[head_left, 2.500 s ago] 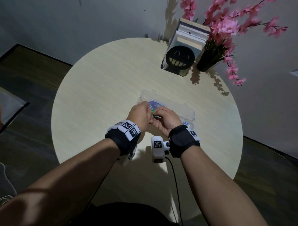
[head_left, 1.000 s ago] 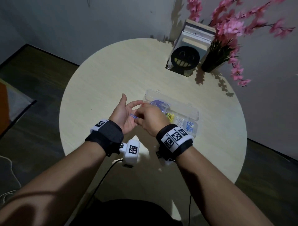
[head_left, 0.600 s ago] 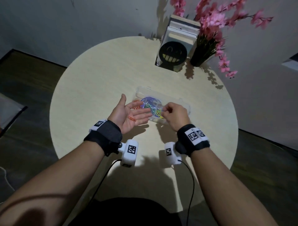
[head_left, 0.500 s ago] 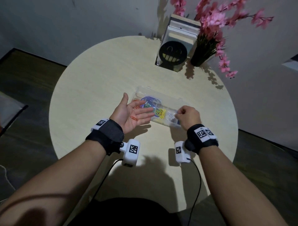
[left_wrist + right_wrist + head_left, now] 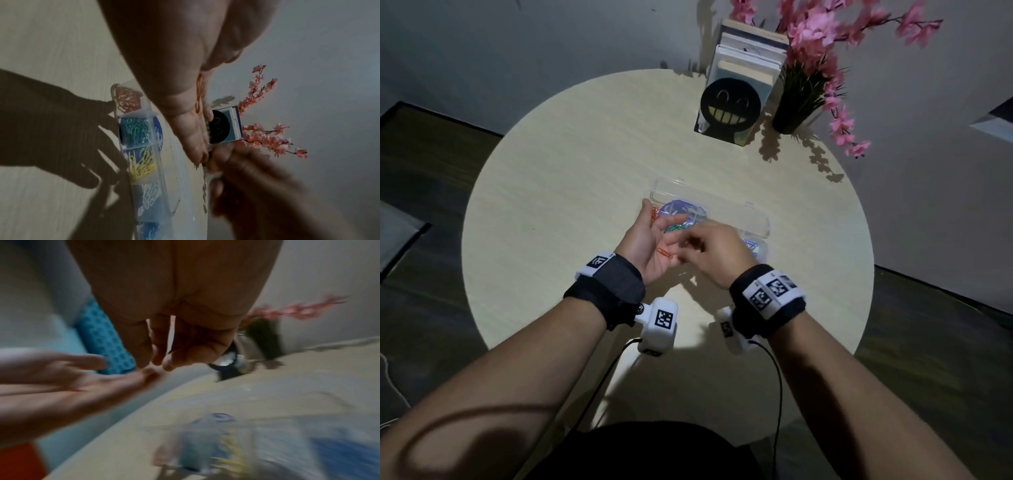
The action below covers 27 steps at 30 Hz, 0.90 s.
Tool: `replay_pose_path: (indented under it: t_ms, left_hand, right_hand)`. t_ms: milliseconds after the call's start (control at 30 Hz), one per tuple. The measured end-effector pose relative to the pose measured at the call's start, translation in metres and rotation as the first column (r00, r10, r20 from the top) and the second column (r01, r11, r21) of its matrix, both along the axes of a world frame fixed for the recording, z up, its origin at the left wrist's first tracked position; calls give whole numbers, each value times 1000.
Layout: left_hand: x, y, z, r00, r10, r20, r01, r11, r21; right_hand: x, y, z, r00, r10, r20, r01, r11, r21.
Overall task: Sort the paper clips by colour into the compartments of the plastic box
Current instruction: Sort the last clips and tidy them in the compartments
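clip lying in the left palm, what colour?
Orange paper clip; clearest in the head view.

books (image 5: 746,65) and vase (image 5: 789,118) probably block table's (image 5: 551,205) far edge

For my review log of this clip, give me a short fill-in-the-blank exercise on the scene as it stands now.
1. The left hand lies palm up with an ____ paper clip on it.
2. In the plastic box, the compartment between the green and white clips holds ____ clips.
3. The round black bookend shows a ____ face.

Missing words: orange; yellow; smiling
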<state>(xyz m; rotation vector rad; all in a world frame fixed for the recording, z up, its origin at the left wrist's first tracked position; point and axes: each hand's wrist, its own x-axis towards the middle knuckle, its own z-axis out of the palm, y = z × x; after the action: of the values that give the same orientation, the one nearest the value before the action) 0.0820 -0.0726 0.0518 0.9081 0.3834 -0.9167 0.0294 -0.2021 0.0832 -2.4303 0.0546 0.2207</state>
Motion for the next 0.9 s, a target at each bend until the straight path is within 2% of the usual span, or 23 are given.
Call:
replay_pose_path:
  t_ms: [67, 167, 333, 467, 633, 700, 800, 900]
  left_hand:
    - [0, -1, -3, 1000, 21, 1, -21, 1000, 13]
    - [3, 3, -6, 998, 70, 7, -70, 997, 22]
    - [13, 18, -7, 995, 96, 21, -98, 993, 68]
    - [24, 29, -6, 996, 79, 48, -84, 990, 109]
    - [35, 39, 0, 995, 19, 98, -30, 993, 113]
    - [39, 43, 3, 989, -30, 147, -4, 974, 224]
    - [46, 51, -2, 973, -46, 225, -61, 892, 448]
    - [55, 55, -11, 959, -83, 270, -86, 825, 559]
  right_hand:
    - [2, 16, -3, 995, 100, -21, -102, 993, -66]
    - [7, 27, -9, 992, 123, -37, -126, 990, -66]
    - [22, 36, -13, 994, 75, -78, -76, 997, -7]
    - [38, 49, -17, 985, 97, -142, -93, 995, 35]
    - [54, 58, -20, 991, -13, -133, 28, 993, 115]
    - [66, 54, -22, 981, -114, -156, 135, 983, 126]
    - [82, 46, -33, 957, -227, -179, 239, 969, 53]
    - [89, 36, -42, 931, -290, -223, 303, 953, 28]
